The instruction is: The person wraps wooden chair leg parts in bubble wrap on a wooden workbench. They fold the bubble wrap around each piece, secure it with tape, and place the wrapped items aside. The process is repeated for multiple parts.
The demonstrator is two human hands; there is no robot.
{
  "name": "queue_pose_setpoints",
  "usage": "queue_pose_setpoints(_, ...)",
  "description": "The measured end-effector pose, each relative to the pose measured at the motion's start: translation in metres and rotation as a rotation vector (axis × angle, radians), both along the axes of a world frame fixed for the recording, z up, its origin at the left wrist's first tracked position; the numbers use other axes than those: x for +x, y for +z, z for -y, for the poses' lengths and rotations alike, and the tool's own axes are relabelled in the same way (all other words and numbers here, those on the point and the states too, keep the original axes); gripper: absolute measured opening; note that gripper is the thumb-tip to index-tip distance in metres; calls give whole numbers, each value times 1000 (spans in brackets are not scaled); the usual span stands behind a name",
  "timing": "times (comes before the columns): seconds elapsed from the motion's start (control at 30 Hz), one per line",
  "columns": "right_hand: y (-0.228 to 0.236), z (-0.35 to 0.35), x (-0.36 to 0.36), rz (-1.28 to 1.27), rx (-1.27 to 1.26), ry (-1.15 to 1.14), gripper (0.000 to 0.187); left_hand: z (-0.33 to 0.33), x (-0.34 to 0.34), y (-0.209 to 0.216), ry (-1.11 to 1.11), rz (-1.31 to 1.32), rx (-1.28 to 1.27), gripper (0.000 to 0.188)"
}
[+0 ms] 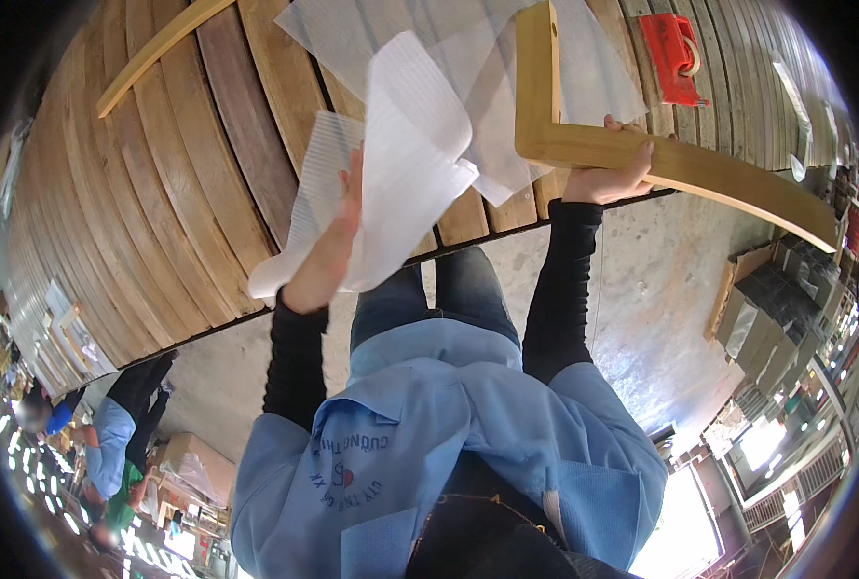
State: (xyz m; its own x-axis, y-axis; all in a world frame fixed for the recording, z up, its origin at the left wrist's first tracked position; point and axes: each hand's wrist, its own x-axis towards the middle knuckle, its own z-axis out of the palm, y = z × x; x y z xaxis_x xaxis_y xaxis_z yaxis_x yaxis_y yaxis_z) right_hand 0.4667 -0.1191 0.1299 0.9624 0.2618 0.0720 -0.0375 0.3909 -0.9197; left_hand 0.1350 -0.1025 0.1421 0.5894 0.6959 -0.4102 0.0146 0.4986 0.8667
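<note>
My right hand [607, 179] is wrapped round an L-shaped wooden frame piece [699, 164], close to its corner. One arm of the wood points away over the table, and the longer one reaches right, past the table's near edge. My left hand [328, 246] is upright and seen edge-on, its fingers stretched out flat against a white foam sheet [412, 116]. That sheet stands up in a fold beside the fingers, and part of it hangs below the hand. More thin translucent foam sheet [458, 39] lies spread on the slatted wooden table [198, 212], partly under the frame piece.
A red tape dispenser [673, 60] stands at the far right of the table. A curved wooden strip [164, 53] lies far left. Stacked dark and grey material [781, 304] sits on the right-hand floor. Other people [113, 439] are at the lower left, beside a cardboard box [198, 463].
</note>
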Motion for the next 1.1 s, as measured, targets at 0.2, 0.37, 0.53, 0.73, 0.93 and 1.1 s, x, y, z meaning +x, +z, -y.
queue_pose_setpoints(0.2, 24, 2, -15, 112, 14, 104, 56, -51, 12, -114, -25, -897, 1057, 77)
queue_pose_setpoints(0.37, 44, 45, 2, 147, 75, 200, 69, -15, -6, -161, -265, -1031, 1188, 53)
queue_pose_setpoints(0.53, 49, 67, 7, 145, -53, 200, 62, -45, -58, -177, -13, -1099, 1193, 32)
queue_pose_setpoints(0.73, 33, 60, -10, 132, -16, 181, 65, -191, -40, -171, 26, -1323, 1099, 33)
queue_pose_setpoints(0.93, 45, 68, -10, 131, 23, 223, 65, -196, -46, -95, -91, -1135, 1081, 31)
queue_pose_setpoints(1.1, 64, 73, -10, 179, 8, 185, 66, -117, -37, 52, -483, -681, 1084, 9)
